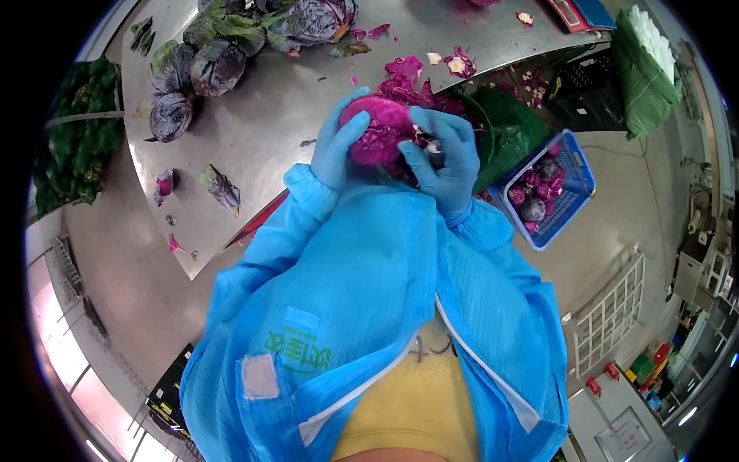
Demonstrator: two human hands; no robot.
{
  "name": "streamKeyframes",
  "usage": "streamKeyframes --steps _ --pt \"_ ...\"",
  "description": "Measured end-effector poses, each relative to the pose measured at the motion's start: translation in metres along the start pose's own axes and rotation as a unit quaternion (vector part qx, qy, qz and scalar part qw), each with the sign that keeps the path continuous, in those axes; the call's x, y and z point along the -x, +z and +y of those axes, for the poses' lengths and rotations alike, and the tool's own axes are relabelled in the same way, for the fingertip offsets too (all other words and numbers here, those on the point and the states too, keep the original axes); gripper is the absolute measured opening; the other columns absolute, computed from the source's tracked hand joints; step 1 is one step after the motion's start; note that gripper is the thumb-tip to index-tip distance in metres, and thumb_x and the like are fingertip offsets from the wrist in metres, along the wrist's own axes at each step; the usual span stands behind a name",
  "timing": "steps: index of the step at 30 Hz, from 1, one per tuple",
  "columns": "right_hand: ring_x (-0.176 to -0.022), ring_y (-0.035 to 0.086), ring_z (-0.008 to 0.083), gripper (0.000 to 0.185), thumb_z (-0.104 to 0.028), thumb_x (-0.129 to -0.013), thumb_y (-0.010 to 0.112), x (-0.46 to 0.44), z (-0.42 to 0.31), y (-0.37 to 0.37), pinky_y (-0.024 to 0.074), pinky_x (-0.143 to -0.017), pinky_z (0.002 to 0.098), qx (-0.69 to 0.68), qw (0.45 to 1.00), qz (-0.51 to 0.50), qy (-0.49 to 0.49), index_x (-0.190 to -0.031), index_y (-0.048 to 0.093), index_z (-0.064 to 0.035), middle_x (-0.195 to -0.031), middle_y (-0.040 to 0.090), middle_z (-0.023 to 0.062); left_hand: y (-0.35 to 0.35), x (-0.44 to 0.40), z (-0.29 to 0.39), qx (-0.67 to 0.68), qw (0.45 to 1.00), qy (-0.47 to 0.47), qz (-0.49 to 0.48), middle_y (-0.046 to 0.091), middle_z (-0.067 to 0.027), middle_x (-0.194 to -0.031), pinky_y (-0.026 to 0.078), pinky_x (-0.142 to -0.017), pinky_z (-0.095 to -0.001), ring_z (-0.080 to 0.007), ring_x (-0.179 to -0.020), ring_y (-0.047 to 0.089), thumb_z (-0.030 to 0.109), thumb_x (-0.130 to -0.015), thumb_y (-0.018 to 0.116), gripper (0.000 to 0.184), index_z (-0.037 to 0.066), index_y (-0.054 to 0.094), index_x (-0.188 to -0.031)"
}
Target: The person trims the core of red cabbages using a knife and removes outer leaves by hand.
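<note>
A peeled purple cabbage (377,132) is in my left hand (336,146), whose gloved fingers wrap round its left side. My right hand (446,158), also in a blue glove, is at the cabbage's right side with its fingers curled round a small dark, shiny object (435,152) that I cannot make out. Purple leaf pieces (408,77) lie just beyond the cabbage, on and over the edge of the metal table (269,127).
Unpeeled cabbages (218,68) sit at the table's far left. Loose leaves (220,189) lie nearer. Right of the table are a green bag (512,127), a blue basket (573,204) of small purple cabbages, a black crate (589,92) and a green sack (647,92). Green netting (77,138) stands left.
</note>
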State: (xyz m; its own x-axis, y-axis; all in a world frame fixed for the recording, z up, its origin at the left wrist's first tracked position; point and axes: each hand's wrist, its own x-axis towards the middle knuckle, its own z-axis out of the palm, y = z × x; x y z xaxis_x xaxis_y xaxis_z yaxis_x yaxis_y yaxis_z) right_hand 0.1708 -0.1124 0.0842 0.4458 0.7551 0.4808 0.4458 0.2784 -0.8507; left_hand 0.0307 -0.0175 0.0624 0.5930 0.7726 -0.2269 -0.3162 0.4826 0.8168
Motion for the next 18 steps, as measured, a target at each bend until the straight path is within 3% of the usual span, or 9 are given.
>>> streamKeyframes --steps 1,4,6,7,13,18 --pt "-0.084 0.064 0.0181 0.034 -0.011 -0.076 0.074 -0.008 -0.002 0.002 0.0550 -0.063 0.0268 0.029 0.997 -0.029 -0.062 -0.109 0.065 -0.0104 -0.105 0.059 0.0092 0.003 0.000 0.000 -0.007 1.000 0.008 0.005 0.052 -0.0109 -0.125 0.042 -0.100 -0.0334 -0.0207 -0.115 0.052 0.023 -0.089 0.059 0.051 0.006 0.042 -0.134" --pt "-0.070 0.066 0.0180 0.037 -0.011 -0.073 0.075 -0.007 0.002 0.011 0.0543 -0.061 0.0266 0.058 0.995 -0.067 -0.043 -0.109 0.066 -0.0140 -0.104 0.061 0.0062 0.009 0.001 0.002 0.001 1.000 0.016 -0.004 0.055 -0.0096 -0.122 0.043 -0.098 -0.0320 -0.0189 -0.112 0.053 0.018 -0.089 0.059 0.047 0.008 0.044 -0.133" --pt "-0.070 0.066 0.0189 0.038 -0.010 -0.072 0.075 -0.003 0.008 0.011 0.0539 -0.060 0.0272 0.084 0.993 -0.065 -0.059 -0.109 0.067 -0.0144 -0.103 0.062 0.0058 0.013 0.002 0.002 -0.021 0.999 0.014 0.025 0.056 -0.0087 -0.120 0.043 -0.097 -0.0312 -0.0177 -0.111 0.054 0.018 -0.089 0.059 0.047 0.008 0.044 -0.133" --pt "-0.070 0.066 0.0198 0.039 -0.009 -0.071 0.075 -0.001 0.010 0.010 0.0536 -0.059 0.0278 0.107 0.989 -0.064 -0.073 -0.109 0.067 -0.0148 -0.102 0.062 0.0055 0.015 0.002 0.000 -0.077 0.996 0.028 0.039 0.056 -0.0099 -0.120 0.047 -0.093 -0.0314 -0.0188 -0.109 0.056 0.025 -0.091 0.054 0.051 0.005 0.040 -0.136" --pt "-0.067 0.065 0.0216 0.037 -0.007 -0.069 0.073 -0.003 0.016 0.004 0.0528 -0.057 0.0295 0.114 0.982 -0.093 -0.116 -0.105 0.067 -0.0133 -0.098 0.064 0.0056 0.015 -0.003 -0.006 -0.049 0.998 0.012 0.048 0.057 -0.0088 -0.118 0.049 -0.088 -0.0309 -0.0175 -0.103 0.058 0.018 -0.092 0.053 0.046 0.005 0.041 -0.135" --pt "-0.067 0.064 0.0208 0.025 -0.014 -0.075 0.071 -0.013 0.007 -0.003 0.0510 -0.056 0.0307 0.113 0.979 -0.162 -0.045 -0.099 0.064 -0.0110 -0.093 0.061 0.0052 0.015 -0.002 -0.003 -0.066 0.996 0.025 0.051 0.057 -0.0089 -0.119 0.049 -0.090 -0.0307 -0.0184 -0.105 0.058 0.016 -0.092 0.053 0.045 0.005 0.042 -0.134"
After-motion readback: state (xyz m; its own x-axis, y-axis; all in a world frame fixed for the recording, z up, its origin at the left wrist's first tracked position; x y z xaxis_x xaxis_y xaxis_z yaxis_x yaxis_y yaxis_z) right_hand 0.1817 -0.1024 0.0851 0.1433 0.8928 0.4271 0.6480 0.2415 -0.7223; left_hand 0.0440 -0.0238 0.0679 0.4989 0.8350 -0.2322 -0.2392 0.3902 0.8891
